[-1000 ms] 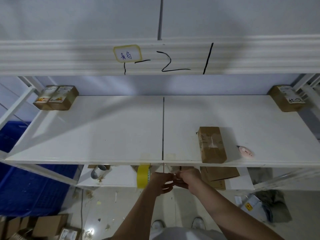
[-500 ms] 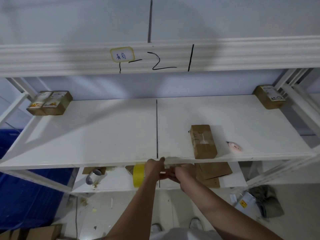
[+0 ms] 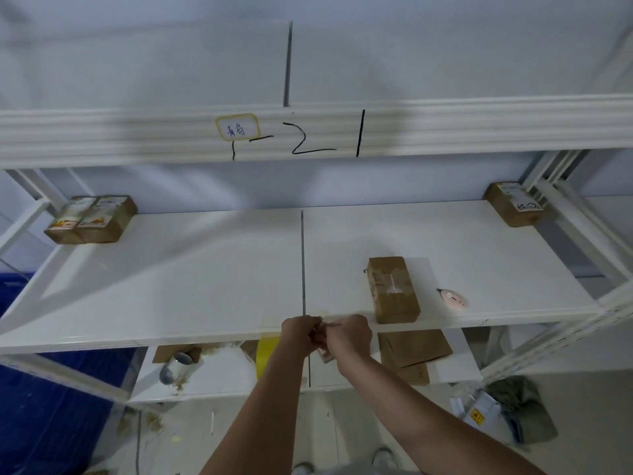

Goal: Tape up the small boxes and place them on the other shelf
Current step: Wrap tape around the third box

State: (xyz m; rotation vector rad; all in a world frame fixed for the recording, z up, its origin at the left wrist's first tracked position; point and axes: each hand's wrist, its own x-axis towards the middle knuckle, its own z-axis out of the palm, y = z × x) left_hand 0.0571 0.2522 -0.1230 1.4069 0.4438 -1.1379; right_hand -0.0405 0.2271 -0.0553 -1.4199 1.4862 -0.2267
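A strip of tape [image 3: 327, 324], pale and barely visible, is being pinched between the left hand [image 3: 298, 334] and the right hand [image 3: 349, 335], held close together at the front edge of the middle shelf [image 3: 205, 286], probably being peeled off for the next seal. The yellow tape roll [image 3: 266, 351] is being kept just below the left hand; whether it is gripped cannot be told. A small brown cardboard box [image 3: 393, 289], already taped on top, is lying near the front edge, right of the hands. A pink cutter [image 3: 452, 298] is lying beside it.
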